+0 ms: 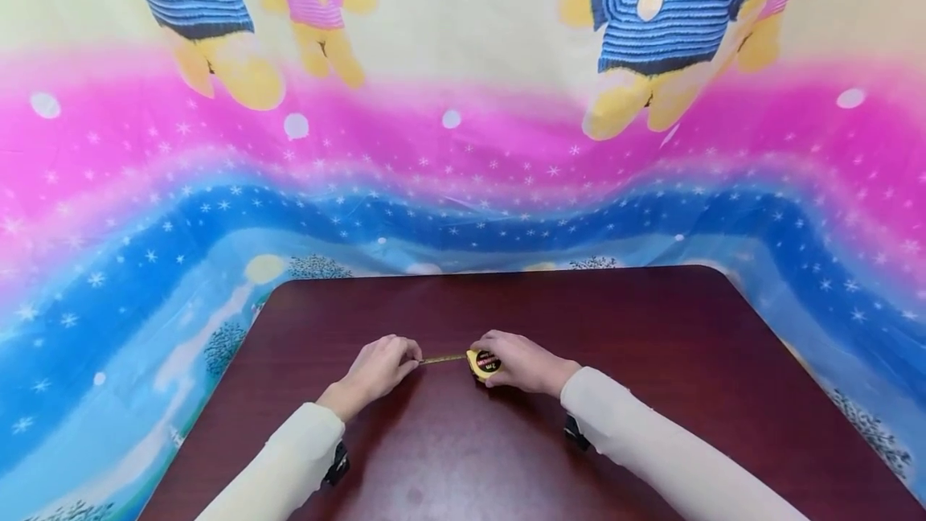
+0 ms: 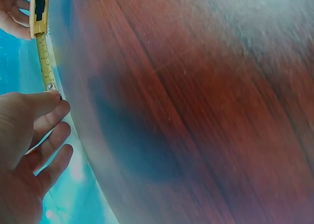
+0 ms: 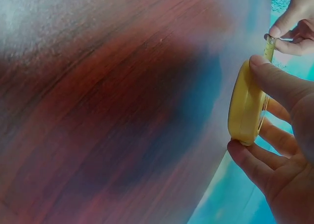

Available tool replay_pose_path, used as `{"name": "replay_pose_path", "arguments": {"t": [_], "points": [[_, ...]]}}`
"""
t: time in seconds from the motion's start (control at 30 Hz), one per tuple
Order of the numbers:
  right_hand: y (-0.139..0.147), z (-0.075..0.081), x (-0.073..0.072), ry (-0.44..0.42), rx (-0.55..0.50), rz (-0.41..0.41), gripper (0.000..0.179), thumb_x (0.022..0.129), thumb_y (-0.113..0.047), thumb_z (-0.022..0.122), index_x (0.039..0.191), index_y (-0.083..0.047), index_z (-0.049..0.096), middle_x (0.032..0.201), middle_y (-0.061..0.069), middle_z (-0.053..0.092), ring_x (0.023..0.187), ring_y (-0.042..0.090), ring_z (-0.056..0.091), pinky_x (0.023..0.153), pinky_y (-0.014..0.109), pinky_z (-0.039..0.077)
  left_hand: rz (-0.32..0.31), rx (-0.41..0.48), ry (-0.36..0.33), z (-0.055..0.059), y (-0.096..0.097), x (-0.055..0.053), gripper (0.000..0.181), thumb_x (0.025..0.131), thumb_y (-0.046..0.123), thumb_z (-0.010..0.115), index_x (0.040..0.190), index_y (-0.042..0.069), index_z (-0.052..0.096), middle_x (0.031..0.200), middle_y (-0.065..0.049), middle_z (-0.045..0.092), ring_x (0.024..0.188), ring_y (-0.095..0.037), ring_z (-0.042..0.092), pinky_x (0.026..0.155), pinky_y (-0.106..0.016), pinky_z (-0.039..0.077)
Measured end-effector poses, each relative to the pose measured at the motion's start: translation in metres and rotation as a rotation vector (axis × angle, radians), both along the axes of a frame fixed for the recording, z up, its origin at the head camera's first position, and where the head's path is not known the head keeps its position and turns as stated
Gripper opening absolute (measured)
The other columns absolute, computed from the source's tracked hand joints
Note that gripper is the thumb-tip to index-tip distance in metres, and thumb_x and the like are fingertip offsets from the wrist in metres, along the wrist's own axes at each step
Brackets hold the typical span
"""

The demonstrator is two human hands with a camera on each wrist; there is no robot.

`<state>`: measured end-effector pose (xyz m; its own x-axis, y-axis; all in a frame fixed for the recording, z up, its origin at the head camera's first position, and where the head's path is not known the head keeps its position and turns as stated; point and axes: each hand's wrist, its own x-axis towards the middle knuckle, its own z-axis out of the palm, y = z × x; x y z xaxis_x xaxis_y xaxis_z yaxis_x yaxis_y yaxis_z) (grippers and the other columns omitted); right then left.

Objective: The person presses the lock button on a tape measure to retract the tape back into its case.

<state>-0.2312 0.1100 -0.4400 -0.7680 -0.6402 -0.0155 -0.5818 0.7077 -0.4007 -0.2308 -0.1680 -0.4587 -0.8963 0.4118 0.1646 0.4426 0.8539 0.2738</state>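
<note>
My right hand [image 1: 522, 362] grips a yellow tape measure [image 1: 477, 363] with a black round label, thumb and fingers spread around its case [image 3: 243, 108]. A short length of yellow blade [image 1: 443, 358] runs out of the case toward the left. At its metal end hook, my left hand [image 1: 378, 368] pinches the blade between thumb and index finger, while the other fingers curl loosely, as the left wrist view shows. The blade [image 2: 45, 62] is stretched nearly straight between the two hands, over the middle of the table.
A dark reddish-brown table [image 1: 463, 449] with rounded corners lies below both hands. Behind and around it hangs a colourful cloth [image 1: 434, 143] printed with teddy bears and snowflakes. Dark wrist devices show under both pale sleeves [image 1: 289, 449].
</note>
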Motion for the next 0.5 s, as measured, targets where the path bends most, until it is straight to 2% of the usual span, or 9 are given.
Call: {"name": "replay_pose_path", "arguments": {"t": [0.2,0.37,0.5], "points": [[-0.001,0.001,-0.004,-0.011,-0.020,-0.022,0.055,0.088,-0.021,0.080,0.138,-0.008,0.060,0.135,0.008,0.061,0.120,0.021,0.060,0.102,0.039,0.051,-0.011,0.009,0.033,0.001,0.006,-0.004,0.006,0.092,0.017,0.075,0.091,0.023,0.076,0.091,0.008,0.073,0.087,-0.012,0.067,0.079,-0.035,0.056],[-0.004,0.001,-0.003,-0.018,-0.034,-0.009,0.054,0.088,-0.020,0.080,0.137,-0.007,0.061,0.134,0.009,0.061,0.120,0.022,0.060,0.103,0.041,0.050,-0.024,-0.003,0.027,0.002,0.012,-0.005,0.006,0.093,0.017,0.074,0.090,0.023,0.076,0.089,0.009,0.073,0.085,-0.011,0.065,0.077,-0.034,0.055],[-0.006,-0.004,0.000,-0.015,-0.029,-0.001,0.053,0.088,-0.021,0.080,0.136,-0.008,0.062,0.133,0.007,0.062,0.118,0.020,0.060,0.102,0.040,0.051,-0.033,-0.010,0.008,-0.001,0.014,-0.001,0.007,0.093,0.017,0.074,0.090,0.023,0.075,0.086,0.010,0.071,0.083,-0.009,0.064,0.075,-0.032,0.054]]}}
